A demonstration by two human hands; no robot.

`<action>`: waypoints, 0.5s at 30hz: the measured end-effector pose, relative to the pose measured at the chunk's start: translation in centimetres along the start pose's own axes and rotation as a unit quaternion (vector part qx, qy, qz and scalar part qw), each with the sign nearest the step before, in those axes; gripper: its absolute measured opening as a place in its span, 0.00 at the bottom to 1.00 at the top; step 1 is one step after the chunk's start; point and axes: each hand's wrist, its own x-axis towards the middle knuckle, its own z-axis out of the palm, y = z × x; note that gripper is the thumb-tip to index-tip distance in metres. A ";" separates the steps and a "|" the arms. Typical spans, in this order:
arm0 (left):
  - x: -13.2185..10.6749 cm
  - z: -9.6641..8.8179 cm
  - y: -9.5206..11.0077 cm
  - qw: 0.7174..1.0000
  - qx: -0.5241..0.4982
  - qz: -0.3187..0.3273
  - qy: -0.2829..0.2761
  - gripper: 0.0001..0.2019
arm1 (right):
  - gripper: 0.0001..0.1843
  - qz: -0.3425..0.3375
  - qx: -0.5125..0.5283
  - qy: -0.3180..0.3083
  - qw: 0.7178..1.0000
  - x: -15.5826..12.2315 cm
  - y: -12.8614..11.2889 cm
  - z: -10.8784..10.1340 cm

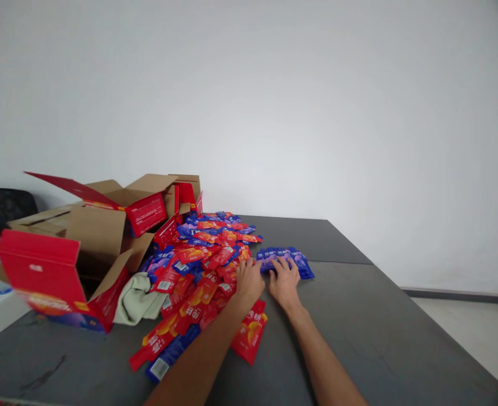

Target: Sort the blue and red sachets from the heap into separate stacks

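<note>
Blue packets (294, 258) are lying in a small row on the grey table (358, 327), just right of the big red-and-blue pile (206, 254). The right hand (283, 281) is pressing flat on them, fingers spread, gripping nothing; the left hand (249, 281) is resting open at the pile's edge. Open cartons (100, 231) and a green cloth (136, 299) are crowding the left.

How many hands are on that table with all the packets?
2. The left hand rests at the edge of the mixed packet heap; the right hand lies flat on the blue packets beside it. No others show.
</note>
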 end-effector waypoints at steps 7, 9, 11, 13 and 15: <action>-2.3 -3.5 -5.8 1.000 0.004 -0.009 -0.010 0.21 | 0.15 -0.087 0.070 -0.068 0.991 -0.9 -4.9 -0.2; -3.0 -4.3 -7.8 0.999 -0.013 0.025 -0.014 0.21 | 0.12 -0.130 0.091 -0.097 0.983 -1.2 -6.5 -0.5; -3.8 -5.2 -9.7 0.998 -0.021 0.058 -0.024 0.18 | 0.11 -0.170 0.111 -0.124 0.971 -1.5 -8.2 -0.6; -4.8 -6.3 -11.3 0.996 -0.028 0.081 -0.028 0.17 | 0.10 -0.201 0.123 -0.149 0.960 -1.9 -9.8 -0.5; -5.9 -7.4 -12.7 0.994 -0.031 0.104 -0.030 0.16 | 0.09 -0.226 0.129 -0.173 0.950 -2.4 -11.3 -0.3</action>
